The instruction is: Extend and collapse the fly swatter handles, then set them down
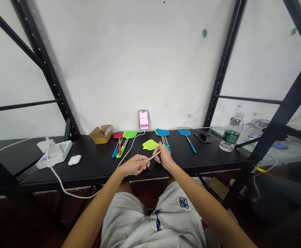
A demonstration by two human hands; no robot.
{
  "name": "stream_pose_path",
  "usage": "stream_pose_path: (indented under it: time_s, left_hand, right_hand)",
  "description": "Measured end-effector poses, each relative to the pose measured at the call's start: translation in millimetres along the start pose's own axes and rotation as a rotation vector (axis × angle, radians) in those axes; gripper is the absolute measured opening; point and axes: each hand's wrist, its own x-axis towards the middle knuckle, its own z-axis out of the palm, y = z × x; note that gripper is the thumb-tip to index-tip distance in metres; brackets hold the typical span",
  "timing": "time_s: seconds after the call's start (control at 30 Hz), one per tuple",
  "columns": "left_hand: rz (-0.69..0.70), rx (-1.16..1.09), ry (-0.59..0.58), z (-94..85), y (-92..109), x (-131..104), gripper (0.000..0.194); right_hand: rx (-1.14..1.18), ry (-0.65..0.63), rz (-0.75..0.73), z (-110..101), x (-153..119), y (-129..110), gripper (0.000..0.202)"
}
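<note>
My left hand (135, 165) is closed around one end of a thin metal rod (155, 155), near the table's front edge; a bit of yellow-green shows beneath it. Slightly higher and to the right, my right hand (163, 154) pinches the rod near its other end. A yellow-green perforated paddle head (149, 145) lies just beyond, its right edge meeting my right fingers. Behind my hands, red and green fly swatters (130, 134) with slim handles lie to the left, and blue ones (163, 132) to the right. Another blue swatter (189, 139) lies apart.
A phone (143, 120) with a lit screen leans on the wall. An open cardboard box (101, 134), white earphone case (74, 160) and power strip (56, 154) are left. A dark phone (203, 137) and water bottles (231, 134) are right. White cables cross the black table (88, 172).
</note>
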Motion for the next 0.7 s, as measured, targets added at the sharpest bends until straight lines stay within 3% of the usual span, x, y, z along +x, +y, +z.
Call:
stream_pose_path:
  time_s: [0.3, 0.37, 0.43, 0.5, 0.6, 0.7]
  left_hand:
    - [0.024, -0.054, -0.024, -1.6, -1, -2, 0.038]
    - [0.06, -0.12, -0.005, -2.6, -5, 1, 0.035]
    - [0.138, -0.217, 0.069, -5.1, -9, 5, 0.032]
    - [0.229, -0.31, 0.183, -8.5, -15, 11, 0.03]
    - [0.283, -0.395, 0.331, -13.8, -23, 19, 0.028]
    - [0.272, -0.438, 0.453, -17.6, -27, 22, 0.027]
  right_hand:
    - [-0.05, -0.09, 0.075, -1, 3, 1, 0.055]
    - [-0.046, -0.056, 0.066, -1, 6, 3, 0.055]
    - [-0.071, 0.065, -0.019, -1, 11, 4, 0.052]
    - [-0.237, 0.222, -0.161, 0, 19, 5, 0.045]
    - [-0.738, 0.361, -0.307, 4, 36, 7, 0.034]
    - [-1.191, 0.391, -0.228, 15, 55, 12, 0.038]
